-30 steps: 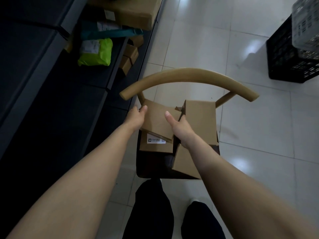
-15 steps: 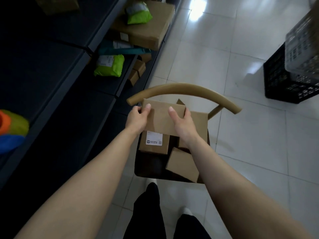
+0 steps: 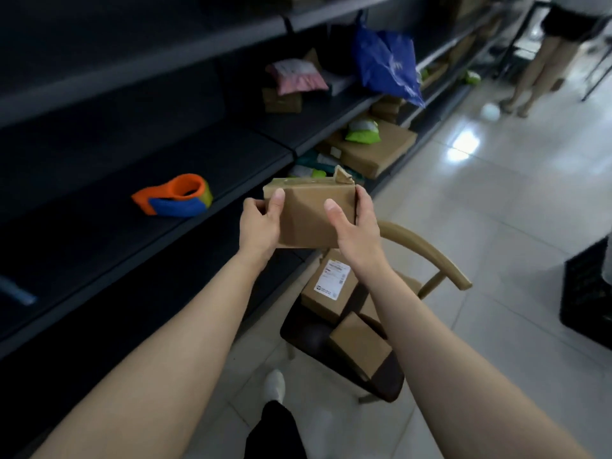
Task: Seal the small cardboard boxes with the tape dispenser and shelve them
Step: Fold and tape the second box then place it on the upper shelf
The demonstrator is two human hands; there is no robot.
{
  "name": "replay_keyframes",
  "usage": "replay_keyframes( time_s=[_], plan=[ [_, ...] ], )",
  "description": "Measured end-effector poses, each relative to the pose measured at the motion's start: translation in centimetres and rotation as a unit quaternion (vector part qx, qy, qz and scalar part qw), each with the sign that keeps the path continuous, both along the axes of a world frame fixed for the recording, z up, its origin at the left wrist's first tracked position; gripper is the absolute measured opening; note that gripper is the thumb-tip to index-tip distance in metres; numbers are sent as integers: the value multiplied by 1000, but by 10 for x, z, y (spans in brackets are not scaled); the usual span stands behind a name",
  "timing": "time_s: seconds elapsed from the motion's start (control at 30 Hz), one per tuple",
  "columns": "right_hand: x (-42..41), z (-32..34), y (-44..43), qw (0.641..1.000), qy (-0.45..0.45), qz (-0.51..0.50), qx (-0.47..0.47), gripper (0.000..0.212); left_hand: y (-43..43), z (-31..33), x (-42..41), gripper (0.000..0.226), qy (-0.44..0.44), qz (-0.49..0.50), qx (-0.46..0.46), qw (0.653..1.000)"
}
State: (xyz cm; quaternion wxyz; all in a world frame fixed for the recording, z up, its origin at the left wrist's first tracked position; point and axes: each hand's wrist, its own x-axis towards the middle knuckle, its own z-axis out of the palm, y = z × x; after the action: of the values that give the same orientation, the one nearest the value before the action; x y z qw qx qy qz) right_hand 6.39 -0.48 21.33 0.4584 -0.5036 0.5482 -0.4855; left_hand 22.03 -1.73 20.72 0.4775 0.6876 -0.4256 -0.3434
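Stockroom — parcel-laden shelves (image 3: pixel 331 127)

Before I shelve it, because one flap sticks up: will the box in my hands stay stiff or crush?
Probably stiff: the box shows flat faces between the left hand and right hand. Likely light, held far out. The raised flap may snag.

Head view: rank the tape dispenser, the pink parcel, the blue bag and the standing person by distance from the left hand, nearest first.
1. Tape dispenser, on the shelf just left of the left hand holding the cardboard box.
2. Pink parcel, farther along the shelving.
3. Blue bag, right of the parcel.
4. Standing person, farthest, upper right.
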Motion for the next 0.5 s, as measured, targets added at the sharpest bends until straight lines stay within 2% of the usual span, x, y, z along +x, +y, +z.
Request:
replay_keyframes(
  time_s=[0.2, 0.33, 0.5],
  plan=[
    [67, 28, 23, 993, -31, 104, -46, 67, 54, 28, 65, 45, 20, 117, -34, 992],
    [124, 31, 34, 986, -36, 159, -41, 51, 87, 31, 121, 44, 20, 198, -35, 979],
    [209, 24, 43, 972, -22, 233, -22, 33, 128, 24, 201, 39, 60, 274, -4, 960]
  ],
)
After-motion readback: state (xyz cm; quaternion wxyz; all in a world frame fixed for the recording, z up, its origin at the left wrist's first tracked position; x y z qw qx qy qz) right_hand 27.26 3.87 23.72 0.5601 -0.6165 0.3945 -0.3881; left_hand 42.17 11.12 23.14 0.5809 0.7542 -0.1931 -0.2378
